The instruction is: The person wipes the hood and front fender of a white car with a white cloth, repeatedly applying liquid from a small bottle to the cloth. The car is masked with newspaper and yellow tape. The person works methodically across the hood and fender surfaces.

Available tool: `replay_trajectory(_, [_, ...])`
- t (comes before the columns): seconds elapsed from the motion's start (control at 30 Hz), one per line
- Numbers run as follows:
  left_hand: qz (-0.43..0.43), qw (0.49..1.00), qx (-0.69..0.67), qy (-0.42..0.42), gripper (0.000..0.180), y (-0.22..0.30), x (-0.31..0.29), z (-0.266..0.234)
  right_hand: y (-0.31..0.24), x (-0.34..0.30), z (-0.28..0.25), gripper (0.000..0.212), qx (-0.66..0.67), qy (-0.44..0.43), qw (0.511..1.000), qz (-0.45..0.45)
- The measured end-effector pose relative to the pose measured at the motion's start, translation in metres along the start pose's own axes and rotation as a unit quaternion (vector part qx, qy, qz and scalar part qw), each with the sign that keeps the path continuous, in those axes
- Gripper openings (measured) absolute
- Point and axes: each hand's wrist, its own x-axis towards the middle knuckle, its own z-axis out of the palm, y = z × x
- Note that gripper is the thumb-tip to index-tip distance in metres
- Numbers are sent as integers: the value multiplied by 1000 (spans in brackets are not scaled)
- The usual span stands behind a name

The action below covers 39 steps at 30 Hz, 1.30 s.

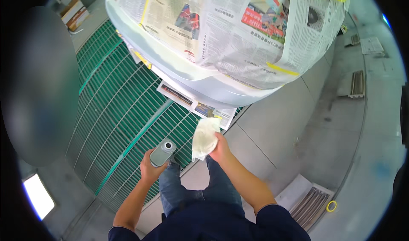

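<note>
My left hand (148, 167) is wrapped round a grey metal can (159, 157) with a rounded oblong top and a round spout at one end. The can is held in front of my left thigh. In my right hand (221, 150) is a crumpled off-white cloth (204, 137), pinched along its right side and hanging over my right leg. Ahead of both hands curves a pale grey car bumper (221, 92). Newspaper sheets (230, 32) and yellow tape (283, 69) cover the bodywork above it. Neither the cloth nor the can visibly touches the bumper.
Green floor grating (123, 109) with metal bars lies left and ahead of me. Newspaper (215, 113) hangs below the bumper. Grey floor slabs (260, 134) are at right. A slatted vent (309, 205) and a yellow tape roll (331, 205) are at lower right. A blurred dark shape (42, 87) blocks the left.
</note>
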Motion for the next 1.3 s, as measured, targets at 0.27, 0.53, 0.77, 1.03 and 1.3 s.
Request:
replay_trajectory(0.27, [106,985,43,-127,76,-82,76,120,-52,16,-67,52,22,143,926,-349])
replay_trajectory(0.53, [232,954,22,-191,75,-175,163,263,-130,105,-94,60,-384,45,460,-799])
replay_trajectory(0.77, [342,922,8,-179,69,-204,230,330,-163,162,-42,67,-633,97,27,-768])
replay_trajectory(1.03, [290,935,24,-203,78,-219,247,338,-136,179,46,64,-644,6,-13,-765])
replay_trajectory(1.3, [201,950,110,-214,84,-245,250,329,-177,143,-27,58,-648,29,21,-761])
